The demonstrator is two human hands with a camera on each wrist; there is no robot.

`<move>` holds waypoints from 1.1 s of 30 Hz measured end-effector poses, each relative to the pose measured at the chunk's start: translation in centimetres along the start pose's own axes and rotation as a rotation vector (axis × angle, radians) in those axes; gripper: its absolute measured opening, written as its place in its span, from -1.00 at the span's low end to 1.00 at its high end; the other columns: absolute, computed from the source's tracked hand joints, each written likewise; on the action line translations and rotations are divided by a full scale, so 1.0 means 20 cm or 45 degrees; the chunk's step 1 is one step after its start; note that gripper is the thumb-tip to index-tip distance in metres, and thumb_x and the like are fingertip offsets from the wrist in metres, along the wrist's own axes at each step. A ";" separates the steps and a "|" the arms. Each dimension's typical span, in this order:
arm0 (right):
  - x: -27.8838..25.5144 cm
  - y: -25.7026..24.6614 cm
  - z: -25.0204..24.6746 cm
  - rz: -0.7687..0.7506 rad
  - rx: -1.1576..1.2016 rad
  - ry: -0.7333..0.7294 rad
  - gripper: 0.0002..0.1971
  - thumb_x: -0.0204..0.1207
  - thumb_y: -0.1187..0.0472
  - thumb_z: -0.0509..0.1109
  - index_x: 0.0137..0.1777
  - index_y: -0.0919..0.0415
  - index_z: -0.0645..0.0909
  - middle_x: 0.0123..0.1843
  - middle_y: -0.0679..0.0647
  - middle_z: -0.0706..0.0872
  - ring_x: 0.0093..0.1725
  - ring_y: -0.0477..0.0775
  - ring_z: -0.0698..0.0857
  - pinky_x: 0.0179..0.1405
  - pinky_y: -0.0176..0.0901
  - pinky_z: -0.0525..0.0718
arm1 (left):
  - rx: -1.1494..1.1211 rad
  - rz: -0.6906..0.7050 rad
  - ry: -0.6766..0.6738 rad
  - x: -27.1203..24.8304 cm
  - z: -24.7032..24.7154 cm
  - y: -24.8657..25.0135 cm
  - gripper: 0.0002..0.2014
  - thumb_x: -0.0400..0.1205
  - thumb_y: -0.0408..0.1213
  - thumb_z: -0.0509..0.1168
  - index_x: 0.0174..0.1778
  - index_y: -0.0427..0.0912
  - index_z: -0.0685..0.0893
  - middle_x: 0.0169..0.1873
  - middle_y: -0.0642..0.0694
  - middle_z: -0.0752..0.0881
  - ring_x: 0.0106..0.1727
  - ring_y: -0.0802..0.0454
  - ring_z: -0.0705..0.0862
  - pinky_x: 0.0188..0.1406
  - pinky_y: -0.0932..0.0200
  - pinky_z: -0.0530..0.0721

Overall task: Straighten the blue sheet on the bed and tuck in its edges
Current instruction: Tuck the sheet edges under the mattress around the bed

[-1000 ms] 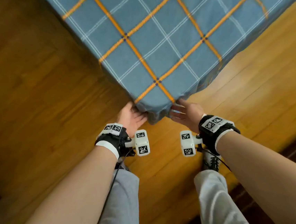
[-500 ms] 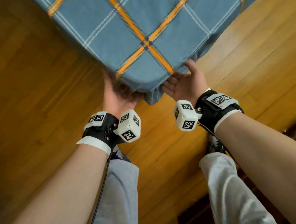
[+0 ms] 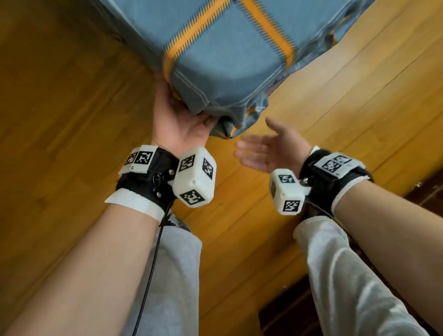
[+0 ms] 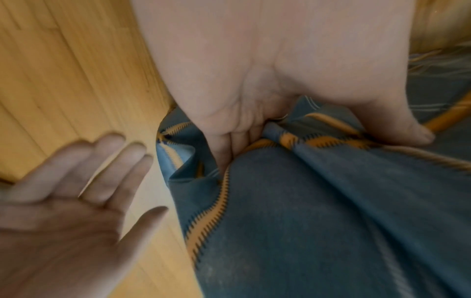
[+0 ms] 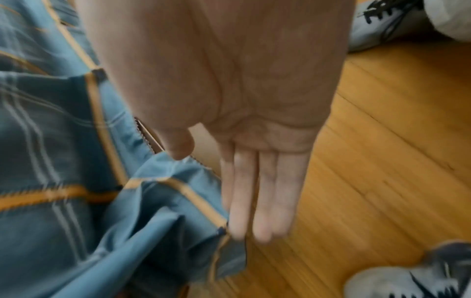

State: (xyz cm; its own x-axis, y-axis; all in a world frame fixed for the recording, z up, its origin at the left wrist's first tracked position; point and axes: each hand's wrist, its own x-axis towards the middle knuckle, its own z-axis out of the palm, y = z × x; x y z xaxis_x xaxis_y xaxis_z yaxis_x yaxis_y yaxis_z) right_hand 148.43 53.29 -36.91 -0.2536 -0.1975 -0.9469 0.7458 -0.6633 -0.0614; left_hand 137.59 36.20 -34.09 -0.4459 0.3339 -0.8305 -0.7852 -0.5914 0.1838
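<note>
my left hand (image 3: 181,123) cupped the bed corner, fingers bunching the blue sheet (image 3: 230,45) underneath to hold it taut for tucking, while my right hand (image 3: 270,149) hung flat-fingered just beside the loose flap.

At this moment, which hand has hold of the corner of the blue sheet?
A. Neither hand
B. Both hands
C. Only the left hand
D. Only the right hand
C. The left hand is cupped under the bed corner with the blue sheet bunched in its fingers, while the right hand hangs beside the cloth with straight fingers, holding nothing.
</note>
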 end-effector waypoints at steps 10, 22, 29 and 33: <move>0.01 -0.48 0.08 -0.612 0.373 0.068 -0.41 0.58 -0.30 0.21 0.31 0.21 0.53 0.12 0.17 0.70 0.09 0.22 0.69 0.18 0.07 0.70 | -0.010 -0.021 0.034 -0.02 -0.02 -0.01 -0.44 0.62 0.20 0.26 0.34 -0.18 0.56 0.33 -0.35 0.62 0.36 -0.39 0.60 0.43 -0.33 0.50; -0.08 -0.07 0.11 -0.435 0.306 0.006 -0.66 0.72 0.01 0.18 0.29 0.16 0.64 0.33 0.08 0.73 0.43 0.09 0.63 0.49 0.01 0.51 | -0.153 0.087 0.073 -0.01 -0.03 -0.07 -0.50 0.63 0.05 0.30 0.33 -0.26 0.54 0.30 -0.38 0.61 0.33 -0.38 0.60 0.33 -0.36 0.57; -0.08 -0.10 0.19 -0.411 0.259 -0.130 -0.74 0.71 0.04 0.17 0.12 0.12 0.65 0.07 0.01 0.75 0.10 0.02 0.68 0.26 -0.09 0.58 | -0.059 0.005 0.089 -0.06 -0.20 -0.07 -0.40 0.65 0.14 0.25 0.37 -0.33 0.45 0.43 -0.39 0.50 0.49 -0.34 0.48 0.53 -0.27 0.39; -0.14 0.00 0.18 -0.340 0.201 0.059 -0.77 0.73 0.16 0.16 0.23 0.17 0.58 0.25 0.08 0.70 0.28 0.08 0.66 0.31 -0.06 0.58 | 0.100 -0.066 0.183 -0.18 -0.19 -0.01 -0.41 0.68 0.21 0.12 0.23 -0.33 0.54 0.33 -0.31 0.60 0.37 -0.28 0.62 0.54 -0.19 0.39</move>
State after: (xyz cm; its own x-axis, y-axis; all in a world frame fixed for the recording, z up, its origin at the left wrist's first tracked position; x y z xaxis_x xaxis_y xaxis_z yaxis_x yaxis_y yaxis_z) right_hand 146.87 51.28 -33.16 -0.3965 0.0299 -0.9176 0.5505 -0.7921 -0.2637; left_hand 141.09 32.31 -33.17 -0.3421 0.2506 -0.9056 -0.8392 -0.5151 0.1744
